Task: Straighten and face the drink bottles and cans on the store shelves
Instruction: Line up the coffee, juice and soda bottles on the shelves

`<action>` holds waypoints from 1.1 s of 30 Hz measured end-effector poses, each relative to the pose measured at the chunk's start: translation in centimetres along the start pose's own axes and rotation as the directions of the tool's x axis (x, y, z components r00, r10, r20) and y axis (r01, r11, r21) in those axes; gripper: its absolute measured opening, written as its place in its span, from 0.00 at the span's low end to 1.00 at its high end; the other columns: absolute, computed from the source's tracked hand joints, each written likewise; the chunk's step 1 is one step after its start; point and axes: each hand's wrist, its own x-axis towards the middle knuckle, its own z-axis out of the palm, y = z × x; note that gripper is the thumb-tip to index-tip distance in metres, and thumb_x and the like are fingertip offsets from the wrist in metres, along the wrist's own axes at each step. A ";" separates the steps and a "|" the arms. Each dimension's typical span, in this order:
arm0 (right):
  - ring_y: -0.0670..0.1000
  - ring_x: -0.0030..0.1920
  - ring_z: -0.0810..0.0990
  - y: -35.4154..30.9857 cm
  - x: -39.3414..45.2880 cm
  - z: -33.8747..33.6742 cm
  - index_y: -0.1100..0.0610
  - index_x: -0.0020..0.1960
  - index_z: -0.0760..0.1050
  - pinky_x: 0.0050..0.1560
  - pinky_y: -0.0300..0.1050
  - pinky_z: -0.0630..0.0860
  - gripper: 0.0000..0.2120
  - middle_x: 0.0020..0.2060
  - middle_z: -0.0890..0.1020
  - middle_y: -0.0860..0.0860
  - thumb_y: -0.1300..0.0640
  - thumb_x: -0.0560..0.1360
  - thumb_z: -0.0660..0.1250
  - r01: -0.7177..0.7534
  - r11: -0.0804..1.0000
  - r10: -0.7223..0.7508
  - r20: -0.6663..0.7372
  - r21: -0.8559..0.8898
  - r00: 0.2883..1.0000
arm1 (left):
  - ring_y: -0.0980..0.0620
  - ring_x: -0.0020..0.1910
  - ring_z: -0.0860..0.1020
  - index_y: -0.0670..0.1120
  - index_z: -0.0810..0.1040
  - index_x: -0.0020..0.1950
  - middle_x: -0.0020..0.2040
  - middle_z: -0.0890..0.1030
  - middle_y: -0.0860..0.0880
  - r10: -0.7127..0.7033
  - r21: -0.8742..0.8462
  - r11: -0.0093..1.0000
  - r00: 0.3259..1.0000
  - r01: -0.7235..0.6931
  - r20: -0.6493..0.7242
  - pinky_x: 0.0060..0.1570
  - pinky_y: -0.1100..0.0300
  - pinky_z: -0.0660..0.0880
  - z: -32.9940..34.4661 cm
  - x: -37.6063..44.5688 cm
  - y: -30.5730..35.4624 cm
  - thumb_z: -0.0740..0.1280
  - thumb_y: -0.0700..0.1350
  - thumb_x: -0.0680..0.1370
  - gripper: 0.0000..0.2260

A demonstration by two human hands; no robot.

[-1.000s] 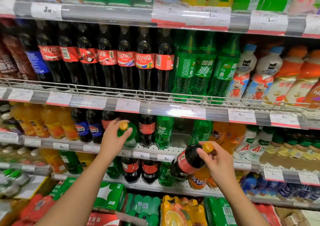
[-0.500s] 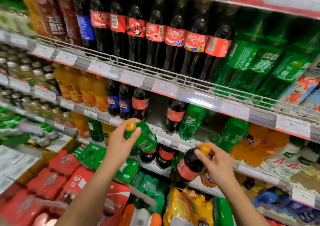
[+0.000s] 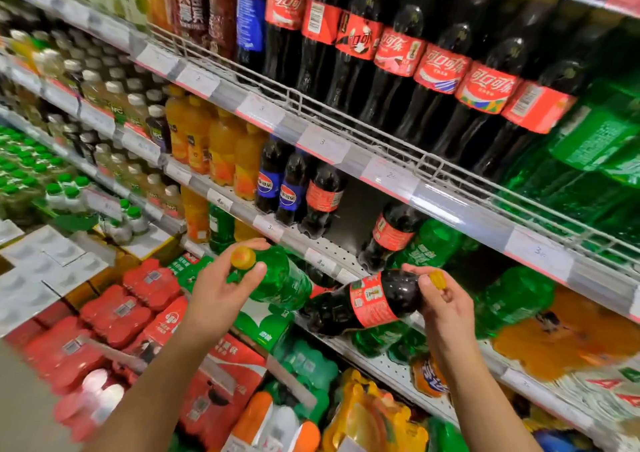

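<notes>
Two red 可口可乐-labelled cola bottles (image 3: 388,233)

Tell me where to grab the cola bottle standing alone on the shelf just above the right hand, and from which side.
Take the cola bottle round its neck and shoulder, coming from the aisle in front. Its top leans out toward you, the green bottle crowds its right, and the shelf edge hides its base.
</notes>
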 end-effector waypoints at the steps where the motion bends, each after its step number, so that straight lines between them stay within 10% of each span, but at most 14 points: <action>1: 0.62 0.60 0.83 -0.2 0.4 0.6 0.66 0.57 0.79 0.64 0.63 0.77 0.11 0.58 0.85 0.59 0.60 0.78 0.68 0.020 1.000 -0.020 -0.004 0.010 1.000 | 0.65 0.66 0.74 0.56 0.80 0.63 0.63 0.80 0.63 -0.012 0.000 1.000 1.000 0.012 -0.007 0.54 0.76 0.70 -0.2 -0.1 -0.3 0.68 0.53 0.80 0.12; 16: 0.43 0.43 0.77 -1.4 4.3 9.2 0.44 0.58 0.78 0.46 0.45 0.74 0.07 0.44 0.81 0.40 0.49 0.80 0.70 0.265 0.874 -0.355 -0.162 -0.406 0.921 | 0.61 0.68 0.75 0.52 0.81 0.63 0.63 0.81 0.60 -0.006 -0.003 1.000 1.000 0.006 -0.022 0.63 0.71 0.71 -2.1 -2.5 -2.2 0.67 0.56 0.76 0.17; 22: 0.52 0.38 0.74 -1.5 6.8 10.0 0.44 0.44 0.71 0.41 0.50 0.71 0.09 0.36 0.76 0.48 0.44 0.81 0.67 0.330 0.760 -0.447 -0.082 -0.559 0.891 | 0.64 0.67 0.75 0.58 0.81 0.59 0.63 0.80 0.64 -0.016 -0.001 1.000 0.999 0.016 -0.028 0.60 0.73 0.71 -2.3 -2.6 -2.3 0.67 0.61 0.74 0.16; 33: 0.58 0.50 0.78 -1.4 12.1 10.5 0.55 0.45 0.77 0.60 0.51 0.68 0.26 0.38 0.79 0.53 0.34 0.80 0.57 0.210 0.611 -0.225 0.087 -0.764 0.970 | 0.64 0.66 0.75 0.65 0.79 0.60 0.62 0.80 0.66 -0.071 0.011 0.997 0.997 0.071 -0.019 0.60 0.69 0.71 -1.7 -2.3 -3.1 0.66 0.62 0.72 0.16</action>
